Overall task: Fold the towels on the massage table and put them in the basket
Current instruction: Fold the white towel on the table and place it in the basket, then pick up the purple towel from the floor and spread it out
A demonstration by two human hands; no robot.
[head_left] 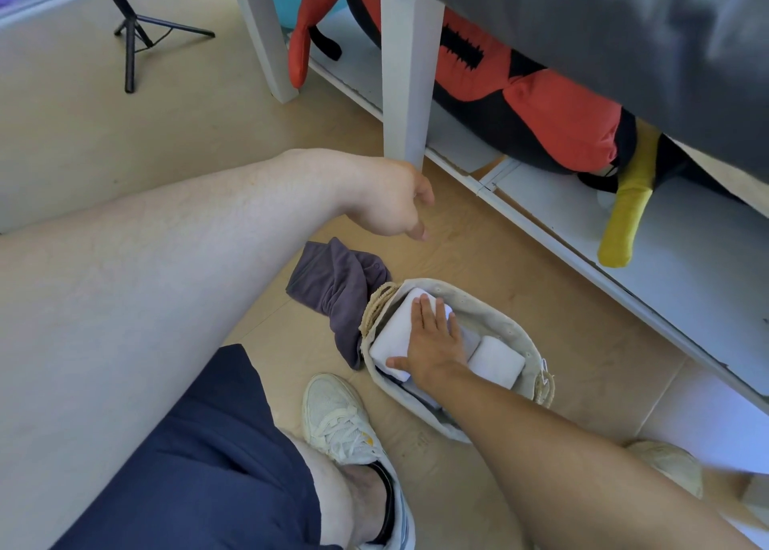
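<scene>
Head view, basket (505, 318) holding folded white towels (393, 337), right hand (432, 339) flat on one, left hand (391, 200) loosely curled, holding nothing.

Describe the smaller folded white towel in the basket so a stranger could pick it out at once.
Find the lined woven basket on the floor beside the white shelf unit. Two folded white towels lie inside; the right hand presses flat on the larger towel. The smaller towel is the compact, untouched one at the basket's right end.
</scene>
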